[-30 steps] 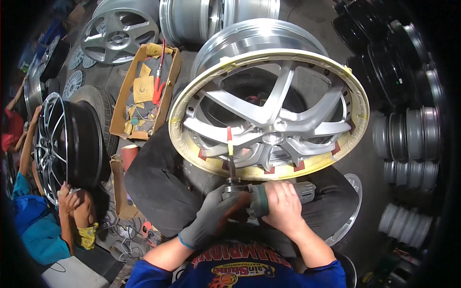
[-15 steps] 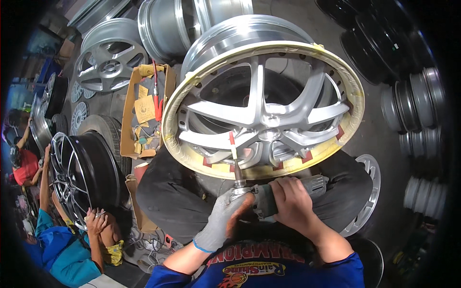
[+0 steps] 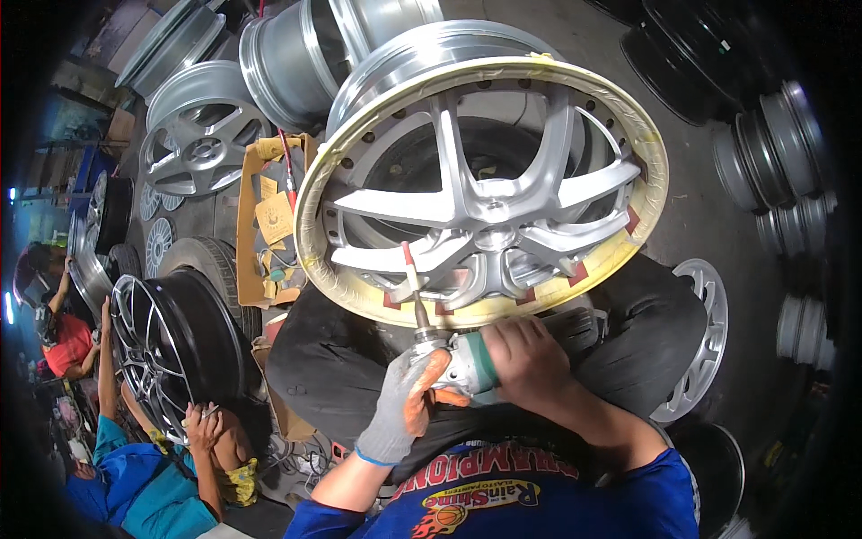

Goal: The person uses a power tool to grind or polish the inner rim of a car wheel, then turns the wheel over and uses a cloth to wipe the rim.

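A silver alloy wheel [image 3: 496,213] leans before me at my lap, its outer lip wrapped in yellowish masking tape [image 3: 311,229] with dark red patches along the near edge. My left hand [image 3: 400,404], in a grey glove with orange palm, is closed around the head of a power grinder [image 3: 474,361]. The bare fingers of my right hand [image 3: 532,361] wrap over the grinder's green body. From its head a slim pale bit with a red tip [image 3: 410,265] reaches over the wheel's near left spoke; whether it touches the metal I cannot tell.
A cardboard box [image 3: 251,225] of scraps stands left of the wheel. Further left, a person [image 3: 135,481] in blue handles a black wheel [image 3: 193,337]. Silver rims [image 3: 206,130] lie at the back left; stacked rims [image 3: 768,162] line the right.
The grinder and both hands have shifted slightly left, and the bit points more to the left. More orange of my left glove shows. The spokes appear at a slightly different angle.
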The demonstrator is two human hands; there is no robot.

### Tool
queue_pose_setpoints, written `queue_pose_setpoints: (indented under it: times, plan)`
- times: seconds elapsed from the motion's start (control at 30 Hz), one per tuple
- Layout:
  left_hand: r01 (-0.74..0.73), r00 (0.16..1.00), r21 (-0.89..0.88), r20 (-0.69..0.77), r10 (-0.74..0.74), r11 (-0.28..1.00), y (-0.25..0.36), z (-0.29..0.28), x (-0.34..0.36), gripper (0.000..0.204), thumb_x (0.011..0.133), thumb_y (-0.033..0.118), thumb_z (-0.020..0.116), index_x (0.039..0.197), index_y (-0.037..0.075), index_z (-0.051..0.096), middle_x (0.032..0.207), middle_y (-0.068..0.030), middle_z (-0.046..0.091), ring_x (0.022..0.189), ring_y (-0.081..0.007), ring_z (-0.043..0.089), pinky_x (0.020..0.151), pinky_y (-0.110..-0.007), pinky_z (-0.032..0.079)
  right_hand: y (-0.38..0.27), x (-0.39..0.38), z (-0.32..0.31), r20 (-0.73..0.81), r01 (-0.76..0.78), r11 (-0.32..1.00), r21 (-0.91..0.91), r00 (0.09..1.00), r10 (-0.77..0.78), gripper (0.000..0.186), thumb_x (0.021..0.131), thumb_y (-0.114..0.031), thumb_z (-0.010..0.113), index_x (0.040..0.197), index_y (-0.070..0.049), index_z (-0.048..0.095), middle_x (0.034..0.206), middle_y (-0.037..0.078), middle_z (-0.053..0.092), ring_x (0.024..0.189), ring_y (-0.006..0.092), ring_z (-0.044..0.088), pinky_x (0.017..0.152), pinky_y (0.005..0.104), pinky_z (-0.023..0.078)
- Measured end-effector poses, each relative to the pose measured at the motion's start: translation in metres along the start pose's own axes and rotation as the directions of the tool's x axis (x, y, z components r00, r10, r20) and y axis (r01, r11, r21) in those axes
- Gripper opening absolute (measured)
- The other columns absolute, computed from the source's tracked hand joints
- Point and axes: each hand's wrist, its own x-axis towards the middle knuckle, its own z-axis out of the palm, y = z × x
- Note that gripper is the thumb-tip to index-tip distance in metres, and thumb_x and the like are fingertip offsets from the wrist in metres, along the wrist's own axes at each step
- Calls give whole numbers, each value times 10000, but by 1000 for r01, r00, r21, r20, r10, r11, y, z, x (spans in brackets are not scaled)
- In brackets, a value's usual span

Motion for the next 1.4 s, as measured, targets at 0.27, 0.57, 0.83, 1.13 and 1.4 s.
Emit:
queue_pose_setpoints:
  times: [0.27,0.57,0.83,1.13,1.4]
  plan:
    - [-27,999,93,-24,29,995,-10,6,7,303,987,267,623,1044,-28,580,908,-97,639,754,-235,703,596,-395,633,5,-8,0,-41,-5,996,-94,999,2,324,746,-98,581,1046,23,554,935,134,571,875,287,587,817,404,481]
    - [-81,996,125,-13,83,989,8,-14,-6,386,1003,320,575,1137,-40,550,971,-103,634,787,-249,699,593,-413,641,-11,5,15,94,-26,1000,-1,995,26,671,575,-128,755,1189,34,537,1083,172,592,1001,343,598,944,442,461]
    - [-188,977,489,186,109,852,38,-17,-31,537,1001,472,556,1071,-60,587,838,-115,646,682,-191,682,624,-301,587,-10,-25,-22,77,-55,997,50,996,51,816,505,-163,817,1245,35,535,1103,181,593,1061,386,580,973,474,449]
    - [-714,551,569,97,829,408,199,-29,35,330,1029,312,560,1181,33,647,1077,-65,658,968,-127,654,762,-275,546,-11,-98,-80,-203,-52,931,361,970,133,680,539,-219,897,1098,38,609,980,196,670,866,383,667,828,441,549]
    - [-593,536,794,264,802,135,219,6,107,226,974,208,583,1069,21,665,931,-53,685,839,-126,634,755,-274,500,16,-184,-92,-446,28,625,781,724,526,755,787,-225,793,1414,-2,436,1301,121,547,1161,260,565,1040,452,438]
